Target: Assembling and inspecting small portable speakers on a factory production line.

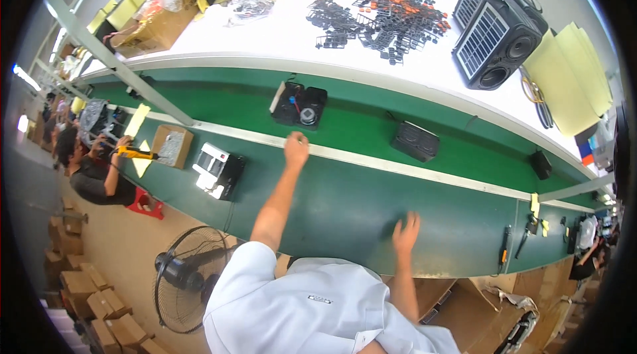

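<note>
My left hand [296,149] is stretched forward over the pale rail that edges the conveyor, its fingers curled closed. Whatever they hold, if anything, is hidden or too small to name. Just beyond the fingertips, an opened black speaker housing [285,112] lies on the green belt, with a round silver speaker magnet [308,115] and a bit of blue and red inside. Over the green worktop, nearer my body, my right hand [406,232] has its fingers extended and holds nothing.
A black-and-white device [219,171] and a carton of small parts [174,145] stand left. Another black speaker box [416,141] lies on the belt. Above, a white shelf [279,45] bears black and orange parts [385,15]. A fan [192,278] stands lower left; a co-worker [99,175] sits beyond.
</note>
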{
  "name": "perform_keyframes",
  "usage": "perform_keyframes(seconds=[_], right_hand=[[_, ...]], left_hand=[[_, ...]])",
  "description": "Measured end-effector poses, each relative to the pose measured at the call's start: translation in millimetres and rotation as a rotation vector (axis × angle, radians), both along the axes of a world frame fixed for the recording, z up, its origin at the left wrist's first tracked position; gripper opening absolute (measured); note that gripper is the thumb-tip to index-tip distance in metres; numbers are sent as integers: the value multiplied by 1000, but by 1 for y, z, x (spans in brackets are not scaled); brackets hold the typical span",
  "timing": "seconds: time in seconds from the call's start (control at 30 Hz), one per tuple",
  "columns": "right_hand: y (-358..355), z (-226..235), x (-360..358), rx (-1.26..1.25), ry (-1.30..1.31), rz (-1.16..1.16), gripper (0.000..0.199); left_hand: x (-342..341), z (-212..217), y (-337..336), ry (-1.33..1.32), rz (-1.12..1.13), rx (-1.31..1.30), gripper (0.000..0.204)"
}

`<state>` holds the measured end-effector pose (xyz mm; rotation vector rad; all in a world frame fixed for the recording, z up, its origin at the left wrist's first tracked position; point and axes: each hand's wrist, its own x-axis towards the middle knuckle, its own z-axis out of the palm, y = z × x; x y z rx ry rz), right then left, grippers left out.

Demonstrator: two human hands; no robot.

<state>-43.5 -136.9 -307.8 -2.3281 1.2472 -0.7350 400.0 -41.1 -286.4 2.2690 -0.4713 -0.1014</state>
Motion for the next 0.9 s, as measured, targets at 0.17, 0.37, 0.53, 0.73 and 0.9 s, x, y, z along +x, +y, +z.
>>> perform_keyframes(seconds=[0.17, 0.37, 0.53, 0.73, 0.9], right_hand=[[169, 5, -137, 355, 267, -332, 23], [242, 34, -168, 567, 370, -638, 21], [251, 31, -143, 759, 45, -692, 25], [230, 49, -105, 761, 68, -517, 26], [180, 34, -78, 651, 96, -313, 27]], left_hand=[[73, -20, -42, -284, -63, 166, 29], [113, -7, -76, -31, -189, 583, 23], [126, -30, -103, -54, -314, 547, 25], [125, -53, -101, -125, -258, 519, 22], [-6, -1, -60, -52, -533, 286, 25]])
